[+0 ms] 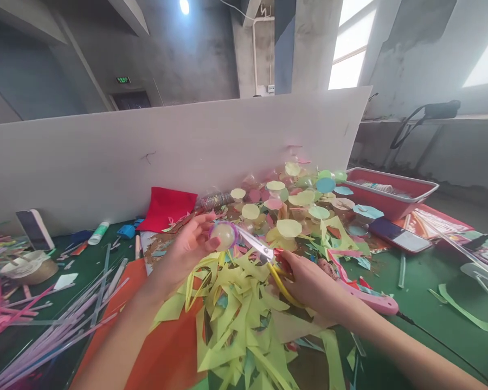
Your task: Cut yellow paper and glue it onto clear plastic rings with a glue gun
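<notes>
My left hand (193,244) pinches a small clear round plastic piece with a purple rim (224,236) between thumb and fingers. My right hand (309,279) is closed round the handles of yellow-handled scissors (265,252). Their blades point left and reach the rim of the round piece; whether they touch it I cannot tell. Below both hands spreads a heap of yellow-green paper scraps (231,319). Beyond them stand several clear plastic pieces topped with coloured paper discs (288,228).
A pink glue gun (374,300) with a cord lies right of my right hand. A red tray (402,203) and a phone (400,236) are at the right. Clear sticks (77,317), a glue stick (98,233) and red felt (168,208) lie left. A white board (106,157) stands behind.
</notes>
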`<state>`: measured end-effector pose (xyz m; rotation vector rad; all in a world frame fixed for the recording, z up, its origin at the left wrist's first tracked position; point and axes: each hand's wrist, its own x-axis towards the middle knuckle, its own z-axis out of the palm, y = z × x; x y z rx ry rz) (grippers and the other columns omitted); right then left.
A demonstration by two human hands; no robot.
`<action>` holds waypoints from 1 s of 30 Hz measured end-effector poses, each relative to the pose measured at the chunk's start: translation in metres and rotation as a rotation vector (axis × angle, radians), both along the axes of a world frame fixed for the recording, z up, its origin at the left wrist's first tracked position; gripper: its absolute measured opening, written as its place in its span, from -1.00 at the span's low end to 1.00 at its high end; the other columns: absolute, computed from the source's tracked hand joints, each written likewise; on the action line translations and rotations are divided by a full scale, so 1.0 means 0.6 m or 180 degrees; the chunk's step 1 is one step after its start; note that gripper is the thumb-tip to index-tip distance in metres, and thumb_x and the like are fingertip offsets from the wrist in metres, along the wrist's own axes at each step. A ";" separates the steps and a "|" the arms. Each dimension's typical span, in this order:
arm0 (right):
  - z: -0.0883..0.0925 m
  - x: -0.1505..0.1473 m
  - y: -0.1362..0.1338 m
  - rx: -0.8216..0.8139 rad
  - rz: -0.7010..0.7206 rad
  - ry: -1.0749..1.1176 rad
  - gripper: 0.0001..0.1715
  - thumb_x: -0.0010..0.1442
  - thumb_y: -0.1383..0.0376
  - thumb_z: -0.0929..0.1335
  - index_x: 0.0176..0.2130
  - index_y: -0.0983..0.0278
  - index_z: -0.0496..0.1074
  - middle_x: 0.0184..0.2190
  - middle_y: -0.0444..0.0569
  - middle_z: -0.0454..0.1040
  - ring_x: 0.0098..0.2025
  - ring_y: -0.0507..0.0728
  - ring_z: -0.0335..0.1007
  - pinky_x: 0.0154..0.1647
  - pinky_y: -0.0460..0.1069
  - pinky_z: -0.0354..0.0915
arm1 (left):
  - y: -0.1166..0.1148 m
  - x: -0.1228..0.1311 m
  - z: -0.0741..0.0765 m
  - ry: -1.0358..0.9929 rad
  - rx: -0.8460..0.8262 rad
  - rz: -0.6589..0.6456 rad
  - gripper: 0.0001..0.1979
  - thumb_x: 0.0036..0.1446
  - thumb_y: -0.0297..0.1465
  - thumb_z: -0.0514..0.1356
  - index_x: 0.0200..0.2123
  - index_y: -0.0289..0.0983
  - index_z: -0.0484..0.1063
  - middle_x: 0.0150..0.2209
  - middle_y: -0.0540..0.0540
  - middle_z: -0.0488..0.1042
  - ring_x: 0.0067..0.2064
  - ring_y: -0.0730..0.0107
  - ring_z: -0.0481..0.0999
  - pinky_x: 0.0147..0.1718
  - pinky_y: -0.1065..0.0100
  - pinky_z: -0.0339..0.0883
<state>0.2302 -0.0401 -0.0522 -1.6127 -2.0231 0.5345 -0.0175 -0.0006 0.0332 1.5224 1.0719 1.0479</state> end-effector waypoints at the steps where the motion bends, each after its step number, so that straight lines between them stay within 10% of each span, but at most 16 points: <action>1: -0.003 -0.004 -0.001 0.0186 0.0054 -0.0060 -0.81 0.22 0.31 0.28 -0.13 0.29 0.34 -0.21 0.07 0.49 -0.21 0.19 0.41 -0.25 0.02 0.30 | 0.002 0.000 -0.001 0.0040 -0.0022 -0.0028 -0.44 0.01 -0.15 0.34 0.04 -0.15 0.26 0.04 -0.11 0.35 0.09 0.23 0.37 -0.07 0.38 0.32; 5: -0.010 -0.013 -0.001 0.0449 0.0151 -0.0252 -0.64 0.15 0.45 0.31 -0.02 0.32 0.34 -0.05 0.13 0.45 0.06 0.27 0.32 0.04 0.12 0.27 | 0.008 0.007 -0.010 0.0378 -0.0189 -0.0230 -0.43 0.04 -0.15 0.31 0.07 -0.14 0.23 0.04 -0.12 0.41 0.10 0.20 0.39 -0.03 0.33 0.31; 17: -0.020 -0.017 0.013 0.1044 0.0302 -0.0643 -0.74 0.23 0.34 0.36 -0.05 0.30 0.40 -0.16 0.09 0.49 -0.07 0.29 0.40 -0.10 0.17 0.40 | -0.037 0.044 -0.020 0.1814 0.0320 -0.0178 -0.62 0.11 -0.16 0.22 0.00 0.02 0.27 0.14 0.00 0.33 0.21 0.14 0.27 0.12 0.15 0.19; 23: 0.016 -0.010 -0.003 0.1200 0.0487 0.0155 -0.16 0.17 0.18 0.42 0.29 0.15 -0.01 0.11 0.09 0.33 0.11 0.25 0.27 0.03 0.16 0.36 | -0.048 0.073 -0.022 0.1451 0.0018 -0.0401 -0.60 0.07 -0.21 0.27 -0.02 -0.05 0.29 0.06 -0.04 0.42 0.14 0.17 0.38 0.11 0.17 0.23; 30: 0.012 -0.016 -0.008 0.1415 0.0804 0.0073 -0.29 0.19 0.36 0.38 0.25 0.21 0.09 -0.04 0.09 0.42 -0.04 0.22 0.36 -0.08 0.14 0.39 | -0.040 0.070 -0.051 0.0844 -0.0499 -0.0715 -0.51 0.15 -0.09 0.19 0.11 -0.06 0.23 0.11 -0.12 0.39 0.10 0.17 0.43 0.03 0.20 0.35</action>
